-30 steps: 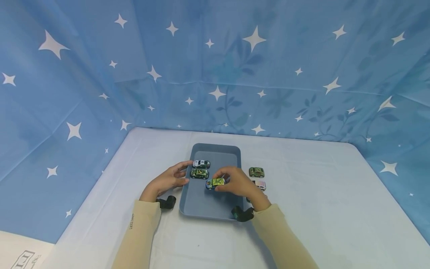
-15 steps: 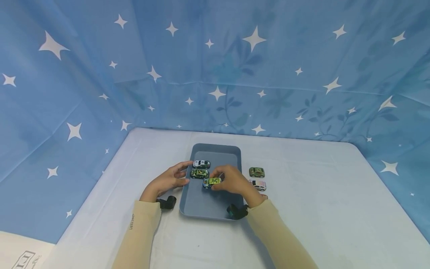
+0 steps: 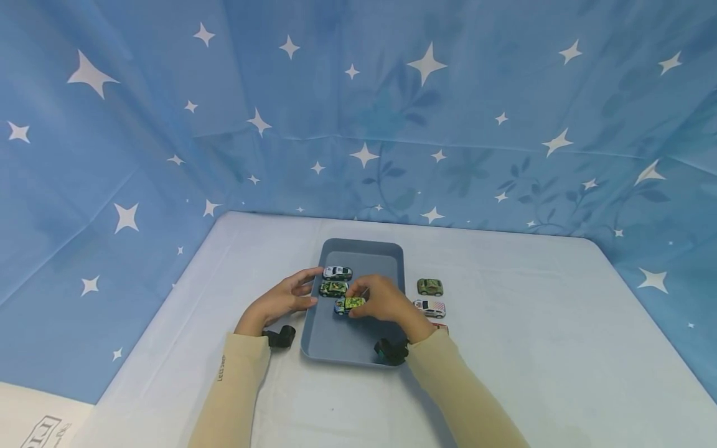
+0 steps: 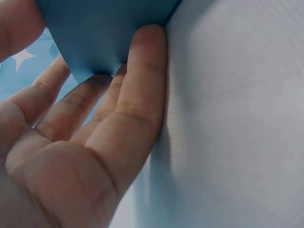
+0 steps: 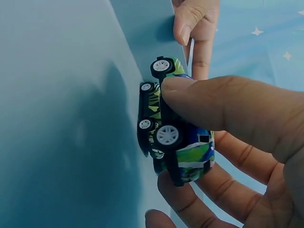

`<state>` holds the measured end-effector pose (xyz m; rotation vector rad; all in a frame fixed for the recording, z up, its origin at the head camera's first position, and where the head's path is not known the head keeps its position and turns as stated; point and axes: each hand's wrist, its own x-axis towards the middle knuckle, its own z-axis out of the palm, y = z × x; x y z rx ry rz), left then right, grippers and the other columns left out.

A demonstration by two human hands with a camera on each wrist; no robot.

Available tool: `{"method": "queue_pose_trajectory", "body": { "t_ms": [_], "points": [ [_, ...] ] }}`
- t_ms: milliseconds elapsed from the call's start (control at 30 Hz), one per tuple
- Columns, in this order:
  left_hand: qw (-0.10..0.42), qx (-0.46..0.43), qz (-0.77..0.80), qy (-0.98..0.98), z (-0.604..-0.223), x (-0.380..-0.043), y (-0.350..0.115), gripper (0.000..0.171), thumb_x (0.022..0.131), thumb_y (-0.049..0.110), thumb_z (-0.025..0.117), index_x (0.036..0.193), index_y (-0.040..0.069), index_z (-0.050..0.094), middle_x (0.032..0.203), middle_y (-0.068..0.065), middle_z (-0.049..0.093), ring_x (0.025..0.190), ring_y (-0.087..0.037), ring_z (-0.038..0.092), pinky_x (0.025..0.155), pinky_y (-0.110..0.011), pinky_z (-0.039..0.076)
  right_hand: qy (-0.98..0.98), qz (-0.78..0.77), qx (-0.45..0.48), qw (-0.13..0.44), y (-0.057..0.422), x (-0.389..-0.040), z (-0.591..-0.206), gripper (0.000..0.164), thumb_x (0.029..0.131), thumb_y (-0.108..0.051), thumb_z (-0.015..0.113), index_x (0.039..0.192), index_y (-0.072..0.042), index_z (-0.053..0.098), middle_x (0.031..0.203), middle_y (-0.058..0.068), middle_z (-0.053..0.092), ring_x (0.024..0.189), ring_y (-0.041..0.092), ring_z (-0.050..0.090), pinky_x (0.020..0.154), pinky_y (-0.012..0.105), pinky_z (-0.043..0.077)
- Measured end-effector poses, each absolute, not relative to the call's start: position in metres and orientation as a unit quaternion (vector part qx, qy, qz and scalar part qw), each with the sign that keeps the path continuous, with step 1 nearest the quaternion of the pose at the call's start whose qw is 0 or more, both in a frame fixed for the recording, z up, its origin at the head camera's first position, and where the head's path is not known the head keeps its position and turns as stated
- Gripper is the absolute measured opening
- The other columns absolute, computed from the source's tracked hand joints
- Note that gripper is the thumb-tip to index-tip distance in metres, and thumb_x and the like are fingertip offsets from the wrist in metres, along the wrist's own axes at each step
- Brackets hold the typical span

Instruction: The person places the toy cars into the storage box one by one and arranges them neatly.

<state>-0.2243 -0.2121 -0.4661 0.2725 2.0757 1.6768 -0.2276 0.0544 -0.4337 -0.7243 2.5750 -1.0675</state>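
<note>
A blue, green and yellow toy car is pinched between the thumb and fingers of my right hand, just over the tray floor. In the right wrist view its wheels face the camera. My left hand rests against the left side of the grey-blue tray, its fingers fairly straight along the outer wall and its thumb at the rim. Inside the tray, a camouflage toy car sits just beyond the held one. A white toy car stands behind that, close to the left wall.
To the right of the tray, a green camouflage toy car and a white-and-pink toy car stand on the white table. A reddish toy car is partly hidden by the right arm. A starry blue cloth hangs behind.
My right hand has carried the blue-green toy car a little to the left, closer beside the camouflage car. My left hand has stayed at the tray's side.
</note>
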Motion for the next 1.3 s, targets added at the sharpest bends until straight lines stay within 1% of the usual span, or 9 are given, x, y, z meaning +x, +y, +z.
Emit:
{"method": "queue_pose_trajectory", "body": {
  "t_ms": [233,433,567,833,1067,1300],
  "points": [
    [0.227,0.1,0.608,0.754,-0.467,-0.224,-0.214,0.076,0.105,0.001,0.064,0.171,0.003,0.027,0.177,-0.03,0.012,0.16,-0.055,0.017,0.122,-0.069,0.033,0.887,-0.363,-0.254,0.13,0.047,-0.228,-0.433,0.025,0.083,-0.002,0.092,0.104,-0.004,0.079,0.102,0.004,0.076,0.102,0.026,0.071,0.095,0.043,0.059],
    [0.226,0.101,0.607,0.755,-0.467,-0.223,-0.215,0.077,0.104,0.0,0.065,0.171,0.003,0.027,0.177,-0.03,0.012,0.16,-0.056,0.017,0.122,-0.069,0.032,0.896,-0.349,-0.239,0.137,0.04,-0.228,-0.431,0.026,0.082,-0.004,0.094,0.102,-0.007,0.079,0.101,0.002,0.076,0.099,0.024,0.071,0.092,0.043,0.059],
    [0.225,0.1,0.608,0.755,-0.468,-0.224,-0.215,0.076,0.104,0.001,0.064,0.171,0.003,0.027,0.177,-0.03,0.013,0.16,-0.055,0.017,0.122,-0.068,0.033,0.9,-0.341,-0.235,0.138,0.035,-0.229,-0.431,0.026,0.081,-0.004,0.095,0.1,-0.009,0.079,0.099,0.001,0.076,0.099,0.022,0.07,0.093,0.044,0.059],
    [0.226,0.105,0.61,0.752,-0.467,-0.224,-0.216,0.076,0.105,0.001,0.064,0.171,0.004,0.027,0.178,-0.028,0.009,0.161,-0.055,0.015,0.122,-0.069,0.032,0.904,-0.331,-0.233,0.134,0.026,-0.229,-0.43,0.025,0.079,-0.005,0.096,0.097,-0.01,0.079,0.098,-0.001,0.076,0.097,0.021,0.07,0.093,0.044,0.059],
    [0.228,0.102,0.604,0.757,-0.466,-0.223,-0.216,0.079,0.104,0.004,0.067,0.172,0.005,0.026,0.178,-0.029,0.009,0.16,-0.056,0.016,0.122,-0.07,0.032,0.909,-0.32,-0.228,0.136,0.019,-0.232,-0.431,0.026,0.079,-0.004,0.096,0.096,-0.01,0.078,0.094,-0.001,0.074,0.091,0.017,0.067,0.089,0.041,0.058],
    [0.23,0.101,0.607,0.754,-0.467,-0.224,-0.214,0.079,0.104,0.004,0.067,0.172,0.005,0.025,0.178,-0.029,0.009,0.16,-0.056,0.016,0.122,-0.07,0.031,0.916,-0.303,-0.225,0.138,0.014,-0.232,-0.432,0.026,0.078,-0.006,0.098,0.094,-0.01,0.077,0.091,-0.002,0.074,0.085,0.015,0.065,0.085,0.038,0.057]
  ]
}}
